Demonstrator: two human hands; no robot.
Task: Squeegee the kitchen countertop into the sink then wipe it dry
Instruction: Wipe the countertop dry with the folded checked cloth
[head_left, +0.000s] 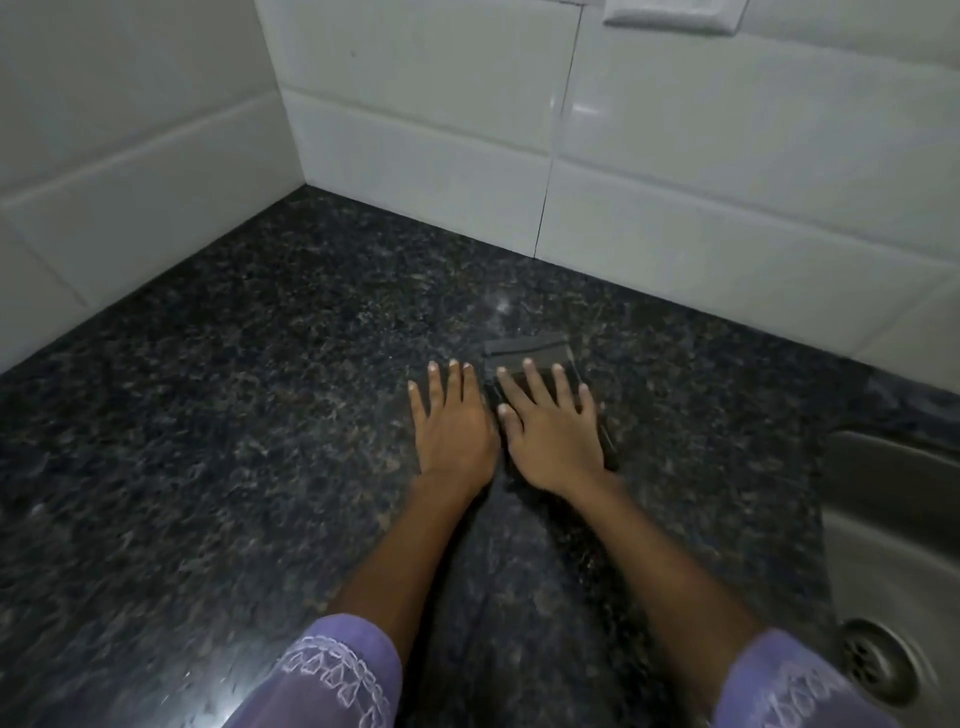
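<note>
I see both hands laid flat on the dark speckled surface (260, 415), side by side and touching at the thumbs. The right hand (556, 436) presses down with straight, spread fingers on a dark folded cloth (530, 353), so its grip is open and flat rather than curled round anything; the cloth sticks out just beyond the fingertips and shows as a thin dark edge along the outer side of the hand. The left hand (452, 431) lies just beside it, its grip open too, palm down with fingers straight, resting on the bare stone and not on the cloth as far as I can make out (the picture is dim and a little blurred there). Both forearms run back toward me and end in purple sleeves (332, 680) with pale embroidered trim. Well to the right of the right hand's grip sits the steel sink (893, 519), its drain (878, 665) near the lower right corner. Beyond both hands, white tiled walls (675, 156) meet in a corner, well away from the cloth. A white switch plate (675, 15) shows at the top edge of the right-hand wall. A patch of glare lies on the stone just left of the left sleeve.
</note>
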